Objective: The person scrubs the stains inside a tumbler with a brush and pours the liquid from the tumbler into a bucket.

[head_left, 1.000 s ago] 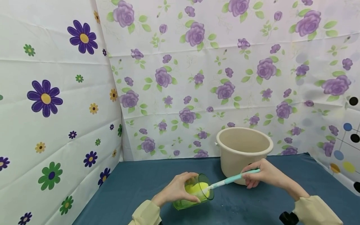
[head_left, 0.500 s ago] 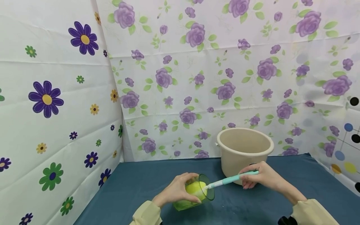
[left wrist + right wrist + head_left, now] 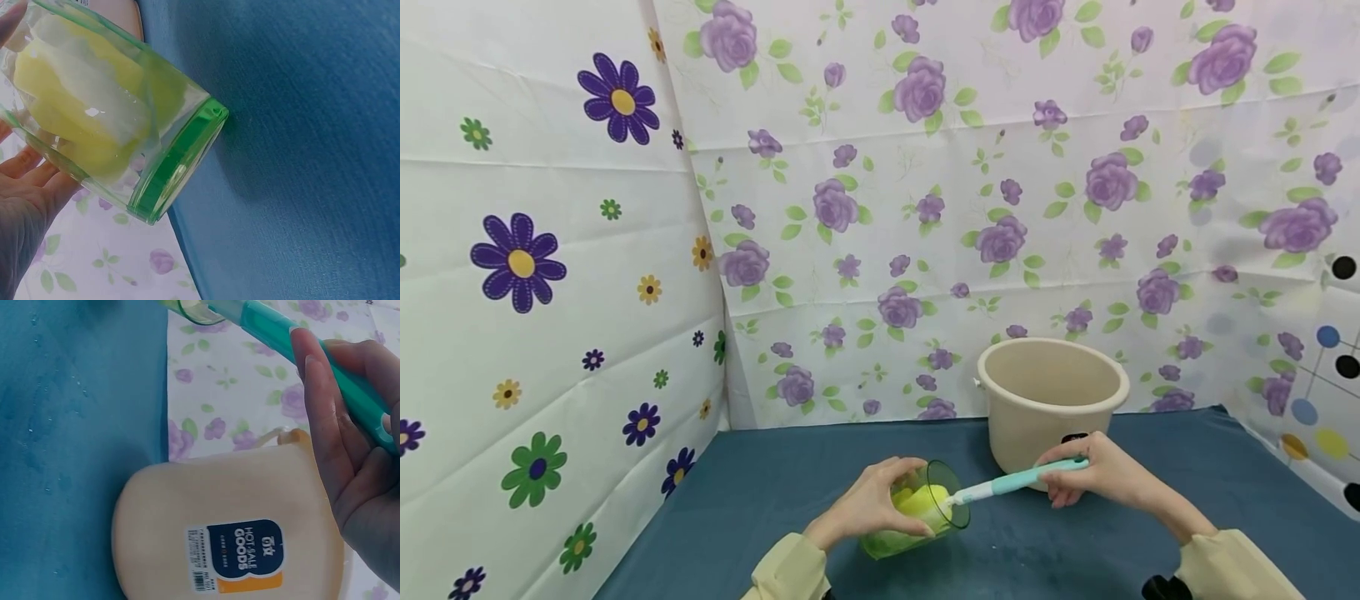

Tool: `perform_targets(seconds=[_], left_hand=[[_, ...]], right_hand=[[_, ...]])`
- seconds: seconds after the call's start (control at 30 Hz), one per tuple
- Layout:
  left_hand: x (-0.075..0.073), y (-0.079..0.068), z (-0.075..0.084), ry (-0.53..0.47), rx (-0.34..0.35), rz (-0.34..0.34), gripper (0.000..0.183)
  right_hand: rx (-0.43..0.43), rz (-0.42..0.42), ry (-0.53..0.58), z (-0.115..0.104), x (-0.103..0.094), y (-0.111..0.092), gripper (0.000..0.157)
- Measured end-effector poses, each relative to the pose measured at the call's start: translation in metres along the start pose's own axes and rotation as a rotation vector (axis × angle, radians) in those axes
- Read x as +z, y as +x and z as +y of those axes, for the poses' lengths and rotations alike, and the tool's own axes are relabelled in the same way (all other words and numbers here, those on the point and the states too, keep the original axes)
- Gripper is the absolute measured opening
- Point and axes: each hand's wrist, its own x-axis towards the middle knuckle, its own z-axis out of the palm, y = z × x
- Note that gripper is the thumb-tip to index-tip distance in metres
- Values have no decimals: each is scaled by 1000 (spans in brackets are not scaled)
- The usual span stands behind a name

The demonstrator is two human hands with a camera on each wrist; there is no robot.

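My left hand (image 3: 871,505) grips a clear green-tinted drinking glass (image 3: 887,546), thumb on the near side and fingers over the top. The glass lies tilted, its mouth facing right; in the left wrist view its thick green base (image 3: 178,159) points down near the cloth. A cup brush (image 3: 1018,479) with a teal and white handle is held in my right hand (image 3: 1105,471). Its yellow and white sponge head (image 3: 87,100) sits inside the glass. In the right wrist view, fingers and thumb pinch the teal handle (image 3: 272,328).
Behind my right hand stands a beige bucket (image 3: 1037,417) with a blue and orange label (image 3: 247,553). Small water drops dot the blue-green cloth (image 3: 760,467) on the table. Flower-printed sheets (image 3: 865,208) hang at the back and left.
My right hand has shifted slightly left and down, with the brush a little deeper in the glass. The sponge head looks turned or squeezed differently. My left hand stays almost in place.
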Motion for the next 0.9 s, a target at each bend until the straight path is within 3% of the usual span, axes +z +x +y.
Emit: perform_targets(seconds=[0.33,0.63,0.9], left_hand=[[-1,0,1,16,19,3,72],[-2,2,0,16,8,6,73],[0,2,-1,4,-3,-1,72]], right_hand=[[-30,-12,50,7,14,1,18],[-87,10,4,-7,14,5,17],[-44,7,-19,-17,6,7,20]])
